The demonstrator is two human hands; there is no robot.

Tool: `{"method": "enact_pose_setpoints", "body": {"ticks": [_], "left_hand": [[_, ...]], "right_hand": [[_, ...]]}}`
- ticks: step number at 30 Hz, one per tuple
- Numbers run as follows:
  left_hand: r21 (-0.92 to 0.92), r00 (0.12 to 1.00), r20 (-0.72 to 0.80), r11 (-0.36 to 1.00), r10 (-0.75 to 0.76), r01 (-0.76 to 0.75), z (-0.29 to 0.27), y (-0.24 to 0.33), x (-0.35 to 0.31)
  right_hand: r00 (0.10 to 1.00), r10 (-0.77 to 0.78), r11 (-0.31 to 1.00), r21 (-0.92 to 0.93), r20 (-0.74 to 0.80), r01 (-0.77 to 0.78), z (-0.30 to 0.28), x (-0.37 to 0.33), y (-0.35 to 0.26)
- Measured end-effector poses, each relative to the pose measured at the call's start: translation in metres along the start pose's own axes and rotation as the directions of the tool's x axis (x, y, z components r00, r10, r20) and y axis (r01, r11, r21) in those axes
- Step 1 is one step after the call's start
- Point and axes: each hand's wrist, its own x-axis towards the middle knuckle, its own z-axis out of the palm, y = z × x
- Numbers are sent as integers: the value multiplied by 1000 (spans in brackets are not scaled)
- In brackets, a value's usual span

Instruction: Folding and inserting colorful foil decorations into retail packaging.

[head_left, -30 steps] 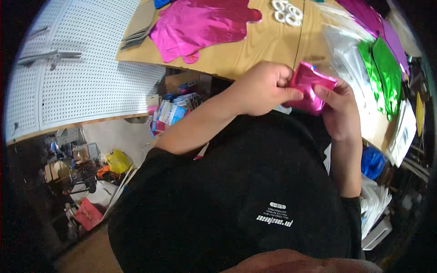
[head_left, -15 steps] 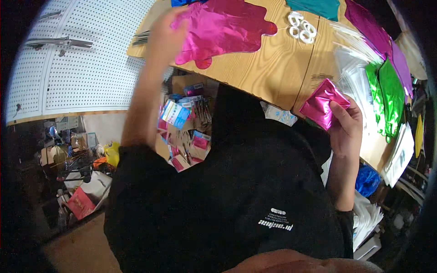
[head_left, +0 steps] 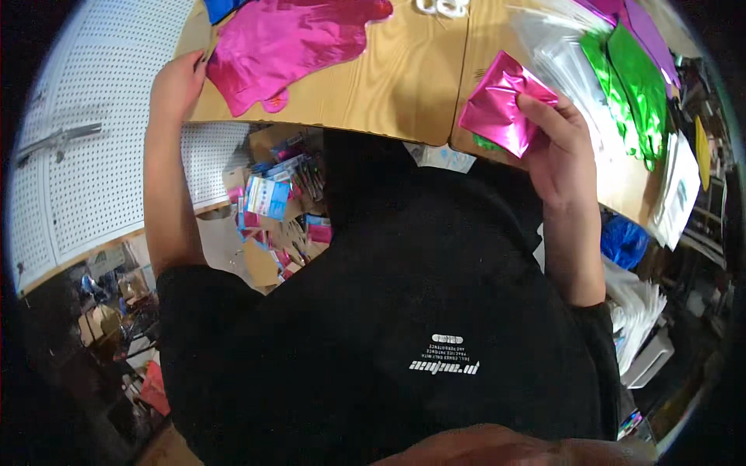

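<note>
In my right hand [head_left: 561, 147] is a folded pink foil balloon [head_left: 501, 105], a shiny square pinched between thumb and fingers above the table's near edge. A bit of green foil [head_left: 486, 143] shows just below it. My left hand [head_left: 180, 84] is at the table's left edge, fingertips closed together; what they grip, if anything, is too small to make out. Beside that hand, flat pink foil balloons [head_left: 287, 46] with rounded lobes lie spread over the wooden table [head_left: 412, 85].
White ribbon rolls [head_left: 443, 6] lie at the far edge. Clear plastic sleeves [head_left: 563, 58], green foil balloons [head_left: 625, 85] and purple foil [head_left: 649, 35] cover the right side. A white pegboard [head_left: 93, 155] borders the left. Below the table, a carton holds several printed packets [head_left: 268, 197].
My left hand has come from over the pink foil to the table's left edge. The folded pink balloon is still in my right hand. The whole view has shifted.
</note>
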Motion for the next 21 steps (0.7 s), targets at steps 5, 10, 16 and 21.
{"method": "enact_pose_setpoints", "body": {"ticks": [5, 10, 16, 21], "left_hand": [[43, 999, -7, 998, -40, 40, -10, 17, 6], [72, 983, 13, 980, -186, 184, -24, 24, 3], [67, 912, -392, 985, -123, 162, -69, 53, -24], [-109, 792, -609, 984, 47, -141, -95, 194, -65]], "right_hand": [[998, 46, 998, 51, 29, -48, -7, -3, -1], [998, 14, 997, 79, 61, -19, -11, -3, 2], [997, 44, 995, 87, 62, -49, -13, -6, -2], [995, -98, 992, 85, 15, 97, 2, -15, -2]]}}
